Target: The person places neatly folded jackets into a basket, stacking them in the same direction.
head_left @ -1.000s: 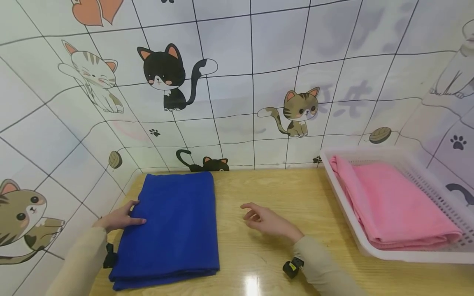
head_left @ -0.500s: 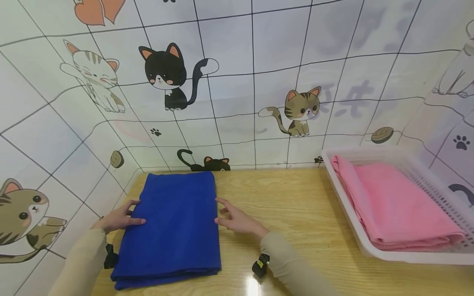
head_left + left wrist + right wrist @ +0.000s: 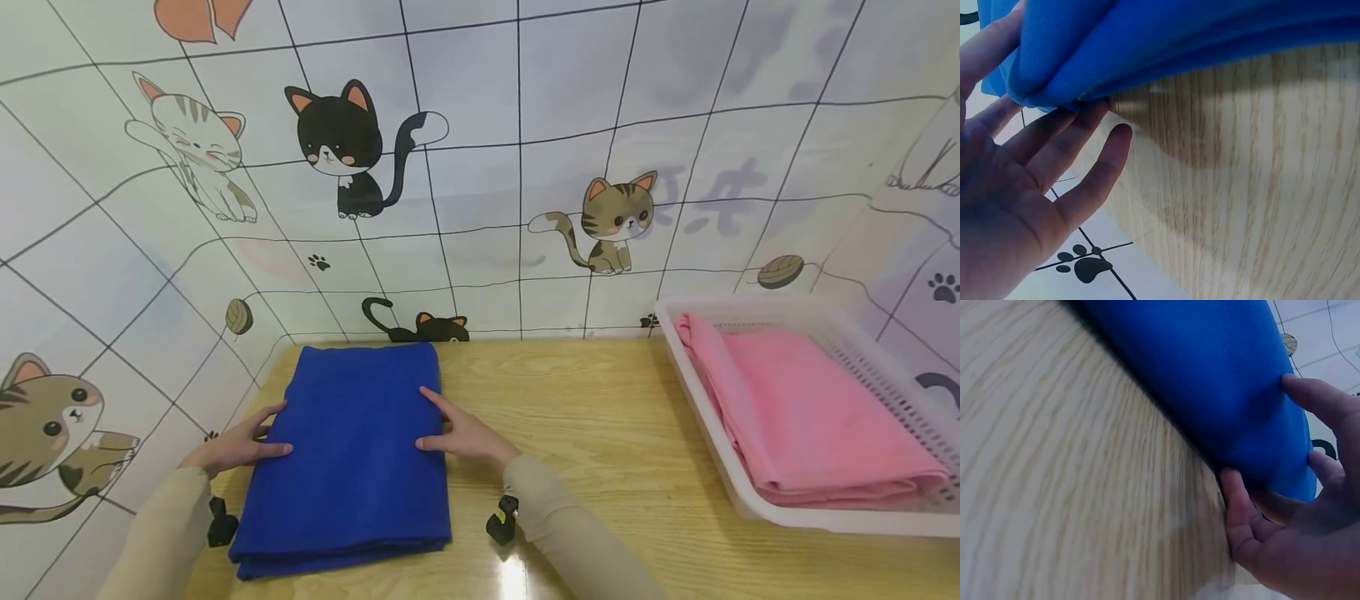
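A folded blue cloth (image 3: 360, 467) lies flat on the left part of the wooden table. My left hand (image 3: 233, 443) holds its left edge, with the thumb on top. In the left wrist view, some fingertips of the left hand (image 3: 1029, 181) reach the cloth's underside, while one finger stays clear of it. At the opposite edge, my right hand (image 3: 474, 435) rests its thumb and index finger on the cloth. The right wrist view has the other fingers of the right hand (image 3: 1310, 544) low against the cloth's side, near the tabletop; their exact contact is partly hidden.
A white plastic basket (image 3: 708, 425) stands on the right side of the table, with a folded pink cloth (image 3: 810, 408) in it. Walls printed with cartoon cats (image 3: 341, 137) border the wooden table (image 3: 570, 417) at the back and left.
My right hand has moved left from over the bare table to the blue cloth's right edge and now touches it. The left hand has stayed at the left edge.
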Motion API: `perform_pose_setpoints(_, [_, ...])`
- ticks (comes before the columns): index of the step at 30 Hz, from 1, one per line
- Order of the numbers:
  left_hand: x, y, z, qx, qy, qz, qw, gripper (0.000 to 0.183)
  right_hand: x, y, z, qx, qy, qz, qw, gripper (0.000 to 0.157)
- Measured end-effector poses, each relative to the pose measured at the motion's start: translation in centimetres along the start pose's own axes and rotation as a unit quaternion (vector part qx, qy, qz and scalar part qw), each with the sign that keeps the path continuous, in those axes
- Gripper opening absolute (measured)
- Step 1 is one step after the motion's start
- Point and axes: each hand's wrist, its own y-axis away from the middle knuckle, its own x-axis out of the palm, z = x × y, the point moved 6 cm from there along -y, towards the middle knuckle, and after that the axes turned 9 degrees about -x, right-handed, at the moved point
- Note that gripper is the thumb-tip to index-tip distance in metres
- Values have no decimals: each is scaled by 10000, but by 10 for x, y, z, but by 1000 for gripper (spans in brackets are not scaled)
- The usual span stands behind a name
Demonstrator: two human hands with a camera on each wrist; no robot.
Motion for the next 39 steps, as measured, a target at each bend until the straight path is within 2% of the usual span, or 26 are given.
perform_pose_setpoints(5, [1,-3,4,93,30,25,9999,91,1,-4,-1,114,-451,-109,9989,82])
perform_pose_setpoints(11, [-1,-5,9,166,174,35,9997,90,-2,-12,-3,124,-698,-199,9973,75])
perform_pose_setpoints(18, [-1,-6,12,53,483,89,9988,92,-5,-18,-1,134,-710,-23,9974,72])
perform_pose_setpoints(22, [-2,-7,12,41,590,64,9982,92,-4,-19,-2,73,-542,-118,9984,71])
perform_pose_setpoints(26, [4,-9,11,122,912,238,9955,89,-5,-19,-6,157,-401,-271,9987,68])
perform_pose_setpoints(31, [13,-11,9,267,1247,463,9908,85,-10,-17,-8,237,-645,-424,9967,64])
perform_pose_setpoints(39, [18,-10,4,372,1712,734,9818,78,-17,-12,-10,195,-539,-535,9969,57])
